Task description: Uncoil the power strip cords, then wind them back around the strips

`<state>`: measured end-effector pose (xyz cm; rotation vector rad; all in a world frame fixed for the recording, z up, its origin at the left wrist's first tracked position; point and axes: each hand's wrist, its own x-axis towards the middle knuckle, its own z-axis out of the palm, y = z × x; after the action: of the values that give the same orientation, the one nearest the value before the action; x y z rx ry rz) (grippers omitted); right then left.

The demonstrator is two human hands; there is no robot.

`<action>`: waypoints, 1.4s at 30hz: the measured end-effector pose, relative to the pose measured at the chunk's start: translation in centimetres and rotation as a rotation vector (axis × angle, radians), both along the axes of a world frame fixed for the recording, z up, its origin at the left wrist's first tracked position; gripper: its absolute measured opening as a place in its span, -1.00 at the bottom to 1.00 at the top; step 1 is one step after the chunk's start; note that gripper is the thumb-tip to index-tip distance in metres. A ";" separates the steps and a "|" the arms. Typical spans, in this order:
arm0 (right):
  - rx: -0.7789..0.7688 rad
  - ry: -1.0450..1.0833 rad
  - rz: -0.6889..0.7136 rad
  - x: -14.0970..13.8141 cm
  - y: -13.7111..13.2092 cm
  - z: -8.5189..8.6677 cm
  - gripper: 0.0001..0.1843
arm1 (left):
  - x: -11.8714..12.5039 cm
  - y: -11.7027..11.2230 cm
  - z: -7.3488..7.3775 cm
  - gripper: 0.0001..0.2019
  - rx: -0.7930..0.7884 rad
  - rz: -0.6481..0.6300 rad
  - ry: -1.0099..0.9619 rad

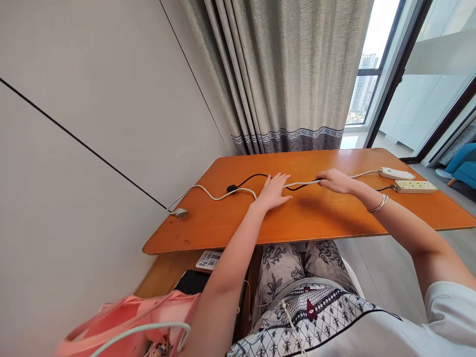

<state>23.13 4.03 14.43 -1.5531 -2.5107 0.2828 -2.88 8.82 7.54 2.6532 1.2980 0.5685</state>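
Note:
My left hand [272, 193] lies palm down on the orange-brown table, fingers spread, over a white cord [215, 199] and a black cord [256, 175]. Farther right, the fingers of my right hand [335, 180] are closed around both cords, which cross between the hands. The black cord's plug [231, 188] rests left of my left hand. At the table's left end lies the white cord's plug [181, 213]. To the right, the cords lead to a white power strip [397, 173] and a cream power strip [415, 186]. My left palm hides part of both cords.
The wooden table [297, 223] meets a pale wall on the left, with a grey curtain [297, 74] behind it. Below its front left edge are a black phone-like slab [191, 281], a printed white card [208, 260] and a pink bag [122, 322].

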 end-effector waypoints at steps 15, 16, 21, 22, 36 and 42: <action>0.239 1.344 0.222 -3.6 2.1 14.1 -0.43 | -1.7 4.1 2.6 -0.78 -0.158 0.122 -0.911; 0.251 1.368 0.225 -3.8 2.3 14.9 -0.42 | -1.8 4.2 2.2 -0.74 -0.203 0.120 -0.918; 0.260 1.243 0.251 -5.7 3.7 17.6 -0.41 | 0.2 3.3 -0.3 -0.58 -0.466 -0.108 -0.930; 0.262 1.221 0.257 -6.1 3.9 18.0 -0.41 | 0.9 2.9 -0.6 -0.56 -0.502 -0.146 -0.947; 0.169 1.538 0.026 -8.0 2.4 21.3 -0.66 | 5.3 -2.1 -1.9 -0.16 -0.806 -0.559 -0.844; 0.199 1.657 -0.034 -4.5 2.7 21.9 -0.67 | 4.8 -2.3 -2.4 -0.52 -0.645 -0.340 -0.791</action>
<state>18.64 6.73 36.28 -0.6293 -1.1071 0.8191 1.88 6.56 5.12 1.7593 0.6228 0.8396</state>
